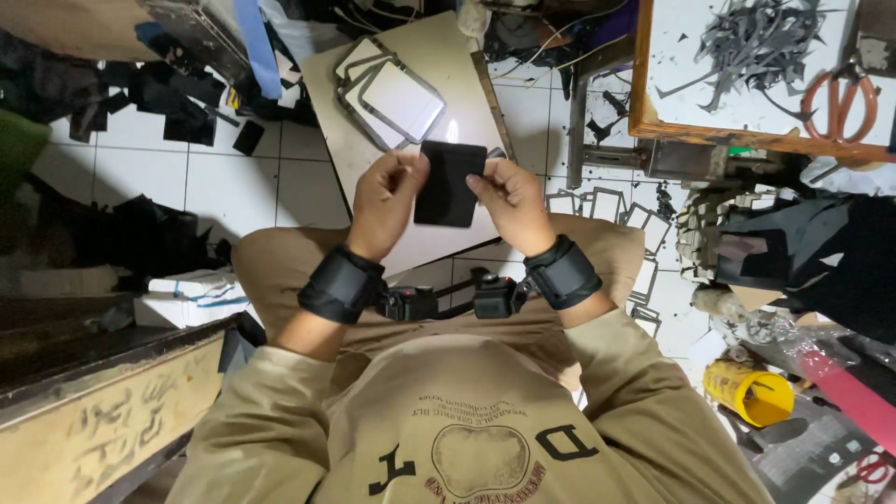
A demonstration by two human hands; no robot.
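I've got a flat black rectangular piece (448, 184) held up over my lap, pinched on both side edges. My left hand (385, 203) has its fingers clamped on the left edge, my right hand (511, 203) on the right. Just beyond it are metal frames (392, 93) on a tan board (448, 65). Orange scissors (843, 98) lie far right on the tabletop (672, 70).

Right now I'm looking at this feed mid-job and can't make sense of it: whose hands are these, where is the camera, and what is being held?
This is one camera worn on a person's head, looking straight down. No machine: two bare hands with black wrist bands. The left hand and right hand pinch a flat black rectangular piece between them by its side edges. Below it, a pale board carries rounded metal frames. At upper right, a table holds grey scraps and orange-handled scissors.
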